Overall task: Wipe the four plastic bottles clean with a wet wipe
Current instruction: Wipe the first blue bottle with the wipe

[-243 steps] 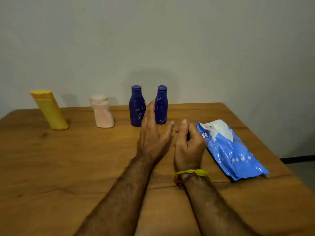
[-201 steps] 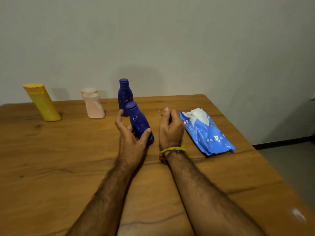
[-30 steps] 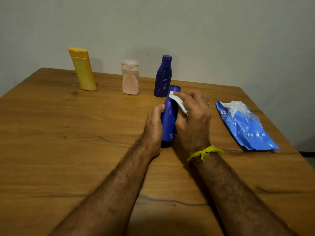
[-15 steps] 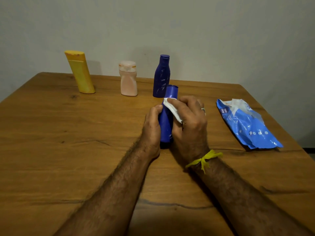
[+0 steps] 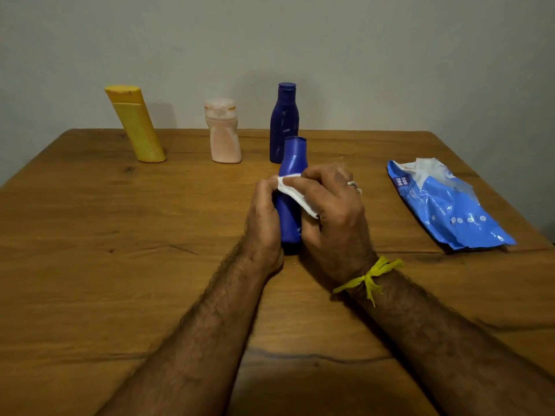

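My left hand [image 5: 264, 217] curls round the blue bottle [image 5: 290, 193], thumb side facing me, steadying it upright on the wooden table [image 5: 90, 265]. My right hand [image 5: 330, 211] pinches a white wet wipe [image 5: 295, 195] against the bottle's front, fingers bent over the shoulder, wipe pressed between fingertips and plastic. The bottle sits directly between both palms, touching each; its long axis runs vertical, cap poking above my fingers. So the stroke, I'd judge, goes along that axis, up to the cap or down to the base, right hand doing it, left only bracing. Beyond my fingertips, well apart: a dark blue bottle [image 5: 283, 121] just behind, a pink bottle [image 5: 223, 133] left of it, a yellow bottle [image 5: 135, 124] leaning farther left. All three probably still to do. Wipe pack [image 5: 444, 205] lies right of my right hand.
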